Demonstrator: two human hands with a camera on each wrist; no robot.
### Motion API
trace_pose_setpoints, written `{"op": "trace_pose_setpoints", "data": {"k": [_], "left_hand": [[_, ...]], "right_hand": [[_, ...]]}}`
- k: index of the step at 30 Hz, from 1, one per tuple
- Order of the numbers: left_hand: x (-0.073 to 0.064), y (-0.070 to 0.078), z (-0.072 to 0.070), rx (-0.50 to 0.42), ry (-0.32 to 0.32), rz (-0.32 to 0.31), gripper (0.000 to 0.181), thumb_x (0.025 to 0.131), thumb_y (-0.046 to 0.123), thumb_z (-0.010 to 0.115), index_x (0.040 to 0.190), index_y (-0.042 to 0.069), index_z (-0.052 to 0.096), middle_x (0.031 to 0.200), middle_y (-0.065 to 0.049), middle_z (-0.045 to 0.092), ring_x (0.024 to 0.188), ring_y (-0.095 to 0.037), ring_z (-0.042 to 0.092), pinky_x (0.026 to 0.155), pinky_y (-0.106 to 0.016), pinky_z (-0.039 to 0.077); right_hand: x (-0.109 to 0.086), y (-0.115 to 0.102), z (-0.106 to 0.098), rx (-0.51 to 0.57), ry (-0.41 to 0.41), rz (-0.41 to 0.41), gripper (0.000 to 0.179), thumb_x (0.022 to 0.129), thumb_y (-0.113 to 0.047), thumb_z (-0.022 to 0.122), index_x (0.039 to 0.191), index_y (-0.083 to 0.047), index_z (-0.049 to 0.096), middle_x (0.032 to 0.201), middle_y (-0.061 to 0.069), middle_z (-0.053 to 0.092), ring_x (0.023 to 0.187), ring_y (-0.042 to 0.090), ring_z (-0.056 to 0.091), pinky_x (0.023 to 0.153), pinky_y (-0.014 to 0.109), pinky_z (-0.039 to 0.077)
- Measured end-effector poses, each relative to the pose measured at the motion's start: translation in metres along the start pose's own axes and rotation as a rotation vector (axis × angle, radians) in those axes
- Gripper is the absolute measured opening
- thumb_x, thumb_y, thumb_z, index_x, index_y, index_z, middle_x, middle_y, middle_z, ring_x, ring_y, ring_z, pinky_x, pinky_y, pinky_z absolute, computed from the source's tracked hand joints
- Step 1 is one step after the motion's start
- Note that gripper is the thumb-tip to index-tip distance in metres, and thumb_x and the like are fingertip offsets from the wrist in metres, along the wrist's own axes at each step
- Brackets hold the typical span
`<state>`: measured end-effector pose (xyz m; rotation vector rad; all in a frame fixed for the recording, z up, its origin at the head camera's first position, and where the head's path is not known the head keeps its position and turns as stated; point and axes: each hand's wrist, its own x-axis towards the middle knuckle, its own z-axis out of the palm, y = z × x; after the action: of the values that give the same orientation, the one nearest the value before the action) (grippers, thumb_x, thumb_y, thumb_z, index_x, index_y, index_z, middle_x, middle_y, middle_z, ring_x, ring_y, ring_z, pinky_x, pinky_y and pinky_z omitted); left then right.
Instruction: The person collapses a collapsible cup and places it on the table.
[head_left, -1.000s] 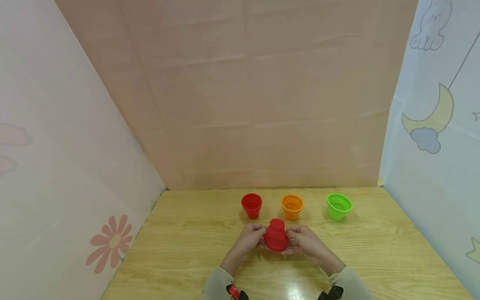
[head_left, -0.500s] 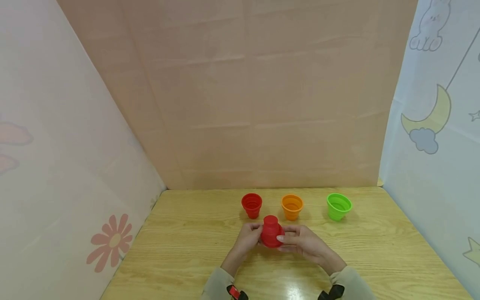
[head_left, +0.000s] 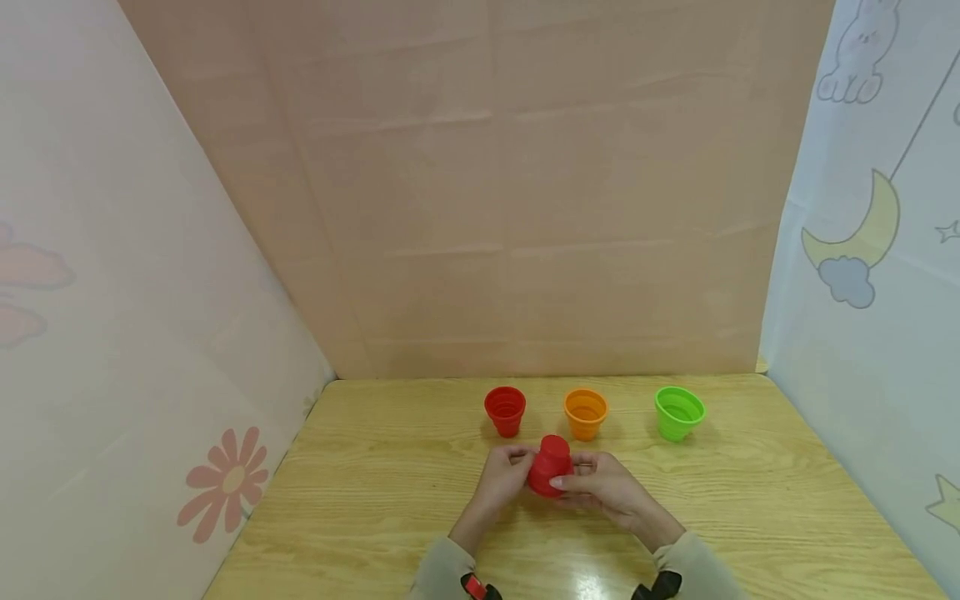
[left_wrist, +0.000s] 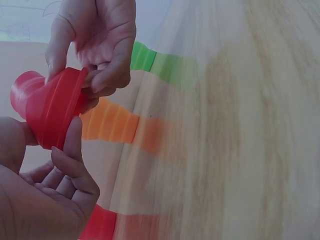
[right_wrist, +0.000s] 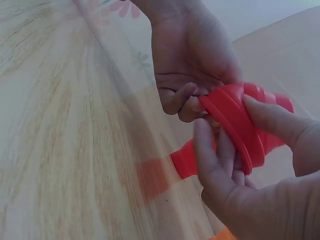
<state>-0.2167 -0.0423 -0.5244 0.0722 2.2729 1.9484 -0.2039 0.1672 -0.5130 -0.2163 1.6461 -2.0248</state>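
Both hands hold a red ribbed cup point(head_left: 555, 454) upside down above the table, its narrow base up and its wide rim down. My left hand point(head_left: 501, 479) pinches the rim on the left side, thumb outside and fingers at the rim. My right hand point(head_left: 611, 490) grips the right side, its thumb pressed on the outer wall. In the left wrist view, the cup point(left_wrist: 52, 107) bulges and steps in toward its base. Fingertips of both hands reach under the rim in the right wrist view, hiding part of the cup's point(right_wrist: 240, 120) inside.
Behind the hands, a second red cup point(head_left: 506, 411), an orange cup point(head_left: 586, 414) and a green cup point(head_left: 679, 413) stand mouth up in a row on the wooden table point(head_left: 375, 467). A beige back panel point(head_left: 495, 208) and printed side panels point(head_left: 847, 375) enclose the table.
My right thumb has moved from the cup's right side onto its front wall. The held cup shifted slightly left, then back right. The standing cups have stayed put.
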Motion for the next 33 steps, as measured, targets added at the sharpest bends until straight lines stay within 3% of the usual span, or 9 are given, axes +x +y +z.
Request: {"op": "trace_pose_setpoints", "data": {"k": [4, 7, 10, 15, 18, 24, 33], "left_hand": [[0.000, 0.002, 0.001, -0.009, -0.017, -0.010, 0.025, 0.104, 0.018, 0.063, 0.117, 0.001, 0.078, 0.106, -0.009, 0.080, 0.082, -0.009, 0.069, 0.069, -0.022, 0.058], [0.000, 0.002, -0.002, -0.035, -0.052, -0.050, 0.027, 0.104, 0.022, 0.064, 0.119, 0.003, 0.077, 0.101, -0.004, 0.077, 0.073, -0.010, 0.061, 0.065, -0.022, 0.053], [0.001, 0.002, -0.009, -0.075, -0.133, -0.092, 0.033, 0.104, 0.027, 0.065, 0.126, 0.004, 0.074, 0.100, -0.001, 0.073, 0.072, -0.013, 0.058, 0.065, -0.022, 0.051], [0.002, 0.002, -0.019, -0.193, -0.291, -0.129, 0.041, 0.101, 0.022, 0.068, 0.137, 0.002, 0.066, 0.112, -0.005, 0.075, 0.082, -0.015, 0.064, 0.073, -0.023, 0.056], [0.002, 0.003, -0.021, -0.227, -0.329, -0.130, 0.043, 0.100, 0.021, 0.069, 0.139, 0.001, 0.064, 0.117, -0.006, 0.075, 0.086, -0.015, 0.065, 0.076, -0.023, 0.057], [0.002, 0.003, -0.015, -0.216, -0.297, -0.120, 0.041, 0.098, 0.016, 0.069, 0.135, -0.001, 0.065, 0.114, -0.006, 0.076, 0.081, -0.013, 0.065, 0.073, -0.021, 0.057], [-0.001, 0.002, -0.002, -0.132, -0.119, -0.128, 0.047, 0.094, 0.009, 0.068, 0.137, -0.006, 0.059, 0.102, -0.006, 0.073, 0.076, -0.013, 0.060, 0.065, -0.020, 0.051]], "right_hand": [[0.001, 0.001, 0.002, -0.005, 0.054, 0.005, 0.063, 0.096, -0.007, 0.075, 0.145, 0.017, 0.044, 0.117, 0.007, 0.075, 0.097, 0.016, 0.075, 0.087, 0.031, 0.065], [0.001, 0.002, 0.000, -0.019, 0.074, -0.002, 0.066, 0.096, -0.007, 0.074, 0.147, 0.018, 0.042, 0.120, 0.010, 0.073, 0.098, 0.017, 0.075, 0.088, 0.032, 0.065], [0.001, 0.002, -0.003, -0.032, 0.085, -0.007, 0.065, 0.097, -0.007, 0.072, 0.149, 0.017, 0.041, 0.123, 0.011, 0.071, 0.102, 0.018, 0.075, 0.091, 0.034, 0.065], [-0.001, 0.002, -0.009, -0.028, 0.110, -0.015, 0.062, 0.098, -0.006, 0.069, 0.149, 0.015, 0.042, 0.115, 0.007, 0.070, 0.100, 0.017, 0.074, 0.092, 0.034, 0.065], [-0.002, 0.000, -0.010, -0.029, 0.104, -0.035, 0.062, 0.098, -0.006, 0.069, 0.149, 0.016, 0.042, 0.111, 0.005, 0.070, 0.098, 0.016, 0.074, 0.091, 0.033, 0.065], [-0.002, -0.002, -0.009, -0.029, 0.102, -0.024, 0.068, 0.098, -0.007, 0.070, 0.151, 0.018, 0.036, 0.112, 0.004, 0.073, 0.098, 0.014, 0.074, 0.089, 0.030, 0.065], [-0.001, -0.002, -0.008, -0.037, 0.057, -0.023, 0.071, 0.097, -0.007, 0.071, 0.155, 0.014, 0.034, 0.122, 0.007, 0.070, 0.106, 0.015, 0.072, 0.096, 0.032, 0.063]]}}
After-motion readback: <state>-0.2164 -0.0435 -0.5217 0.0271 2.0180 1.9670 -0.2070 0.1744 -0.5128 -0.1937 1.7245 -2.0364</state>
